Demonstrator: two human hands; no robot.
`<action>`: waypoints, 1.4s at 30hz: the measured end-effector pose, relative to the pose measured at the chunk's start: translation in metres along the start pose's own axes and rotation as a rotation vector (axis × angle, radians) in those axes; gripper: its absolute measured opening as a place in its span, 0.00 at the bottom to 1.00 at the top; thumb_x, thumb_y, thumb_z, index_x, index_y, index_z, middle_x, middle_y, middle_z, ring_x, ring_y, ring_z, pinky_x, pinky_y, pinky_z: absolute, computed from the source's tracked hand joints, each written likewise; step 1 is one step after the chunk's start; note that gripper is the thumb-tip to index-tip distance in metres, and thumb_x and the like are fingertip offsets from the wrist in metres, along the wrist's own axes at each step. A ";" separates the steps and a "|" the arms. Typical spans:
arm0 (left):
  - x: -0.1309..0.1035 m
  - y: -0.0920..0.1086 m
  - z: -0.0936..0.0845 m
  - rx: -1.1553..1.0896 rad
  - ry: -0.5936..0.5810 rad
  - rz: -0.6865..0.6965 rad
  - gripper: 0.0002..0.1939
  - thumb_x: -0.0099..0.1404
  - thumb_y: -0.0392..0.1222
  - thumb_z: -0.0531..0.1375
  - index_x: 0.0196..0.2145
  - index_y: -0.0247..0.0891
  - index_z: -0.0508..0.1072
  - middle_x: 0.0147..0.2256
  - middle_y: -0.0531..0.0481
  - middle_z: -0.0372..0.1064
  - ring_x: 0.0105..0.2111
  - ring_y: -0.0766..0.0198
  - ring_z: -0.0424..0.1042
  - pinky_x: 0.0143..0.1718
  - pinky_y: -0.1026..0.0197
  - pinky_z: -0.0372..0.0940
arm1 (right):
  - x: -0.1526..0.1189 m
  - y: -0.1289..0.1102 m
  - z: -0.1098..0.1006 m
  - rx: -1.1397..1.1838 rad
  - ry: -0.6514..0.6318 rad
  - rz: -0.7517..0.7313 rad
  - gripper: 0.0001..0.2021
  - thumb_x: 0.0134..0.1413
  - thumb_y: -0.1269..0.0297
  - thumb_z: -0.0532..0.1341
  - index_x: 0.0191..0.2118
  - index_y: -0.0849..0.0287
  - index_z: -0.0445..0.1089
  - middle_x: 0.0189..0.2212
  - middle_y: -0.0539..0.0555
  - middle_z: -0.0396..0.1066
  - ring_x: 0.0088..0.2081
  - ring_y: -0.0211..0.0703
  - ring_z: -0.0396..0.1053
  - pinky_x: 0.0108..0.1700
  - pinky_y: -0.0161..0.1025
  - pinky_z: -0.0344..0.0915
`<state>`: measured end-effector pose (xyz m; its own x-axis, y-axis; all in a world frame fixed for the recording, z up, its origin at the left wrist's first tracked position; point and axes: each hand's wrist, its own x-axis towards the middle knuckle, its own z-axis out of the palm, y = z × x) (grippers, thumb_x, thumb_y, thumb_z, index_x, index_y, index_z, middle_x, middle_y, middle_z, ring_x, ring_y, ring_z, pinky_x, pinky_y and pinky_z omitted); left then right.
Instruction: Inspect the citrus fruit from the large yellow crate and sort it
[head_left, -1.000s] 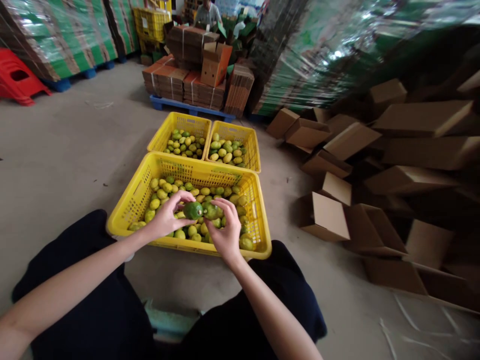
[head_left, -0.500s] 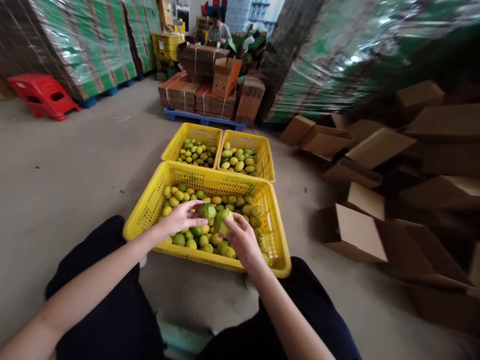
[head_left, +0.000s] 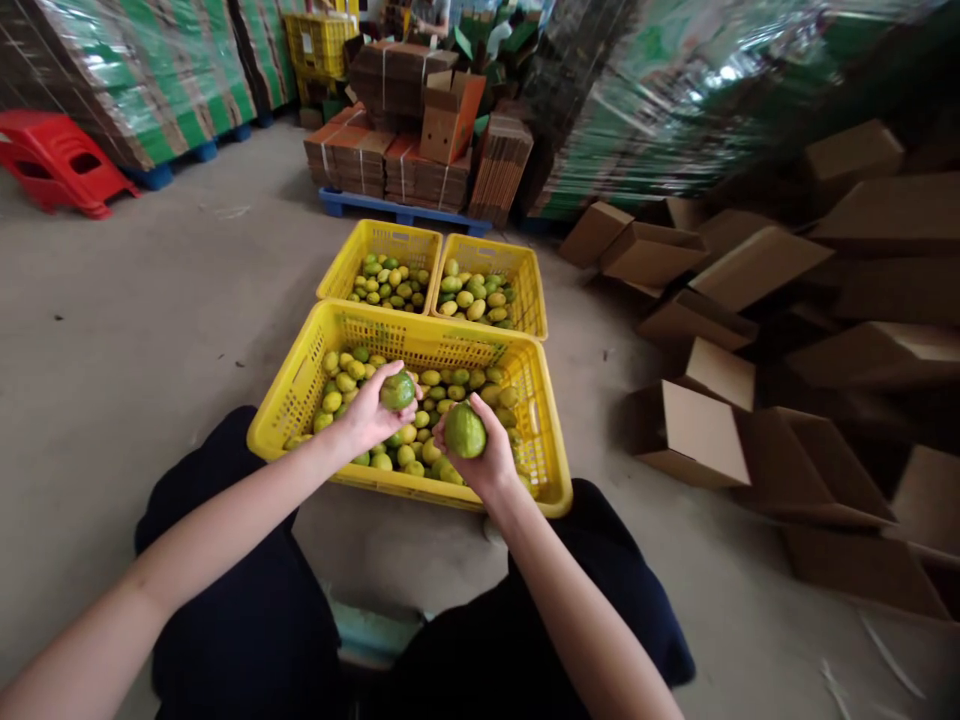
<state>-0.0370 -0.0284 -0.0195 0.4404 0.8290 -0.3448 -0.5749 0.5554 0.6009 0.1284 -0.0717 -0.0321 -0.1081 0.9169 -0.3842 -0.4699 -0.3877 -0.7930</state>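
Note:
My left hand [head_left: 372,412] is closed around a green lemon [head_left: 397,391], its palm side turned up. In my right hand [head_left: 491,452] sits a second, slightly larger green lemon [head_left: 465,431], gripped between thumb and fingers. Both hands are above the large yellow crate [head_left: 558,420], a short gap apart. Below them lie many loose yellow and green lemons [head_left: 381,461], partly hidden by my hands.
Two smaller-looking yellow crates [head_left: 491,245] with lemons stand just beyond. Open cardboard boxes [head_left: 701,430] are heaped on the right. Bundled flat cartons [head_left: 352,150] rest on a blue pallet [head_left: 405,215]. A red stool [head_left: 64,165] stands at left; people are at the back.
My hands have moved apart and turned palms upward, each keeping its lemon. The view has tipped down slightly, so the crates appear higher.

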 end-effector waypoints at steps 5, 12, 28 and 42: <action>0.014 -0.006 0.002 -0.049 0.081 -0.044 0.12 0.66 0.49 0.59 0.35 0.36 0.72 0.30 0.49 0.72 0.26 0.67 0.70 0.24 0.66 0.64 | 0.010 0.004 0.006 0.106 0.111 0.051 0.21 0.52 0.40 0.60 0.30 0.55 0.68 0.26 0.53 0.73 0.28 0.47 0.73 0.33 0.45 0.72; 0.012 -0.003 0.010 -0.123 0.123 -0.112 0.10 0.66 0.43 0.59 0.31 0.34 0.70 0.25 0.51 0.69 0.18 0.73 0.65 0.15 0.73 0.57 | 0.006 -0.005 0.010 0.321 -0.044 0.119 0.09 0.51 0.57 0.65 0.33 0.58 0.70 0.25 0.50 0.74 0.24 0.39 0.71 0.23 0.32 0.67; -0.002 0.007 0.015 -0.271 0.240 -0.145 0.18 0.70 0.41 0.46 0.42 0.26 0.70 0.25 0.41 0.72 0.21 0.65 0.70 0.20 0.68 0.69 | 0.009 -0.019 0.026 0.543 0.135 0.307 0.19 0.66 0.56 0.48 0.43 0.66 0.69 0.22 0.58 0.74 0.24 0.43 0.75 0.26 0.34 0.75; 0.004 0.003 0.000 -0.026 0.141 -0.128 0.22 0.72 0.53 0.46 0.43 0.32 0.70 0.28 0.46 0.69 0.22 0.66 0.67 0.22 0.66 0.65 | 0.021 -0.006 0.021 0.324 0.101 0.265 0.19 0.64 0.51 0.50 0.34 0.61 0.70 0.23 0.55 0.74 0.23 0.40 0.70 0.27 0.35 0.71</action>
<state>-0.0366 -0.0239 -0.0188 0.4111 0.7517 -0.5157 -0.5387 0.6567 0.5278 0.1102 -0.0482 -0.0253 -0.1830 0.7695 -0.6119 -0.6902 -0.5438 -0.4774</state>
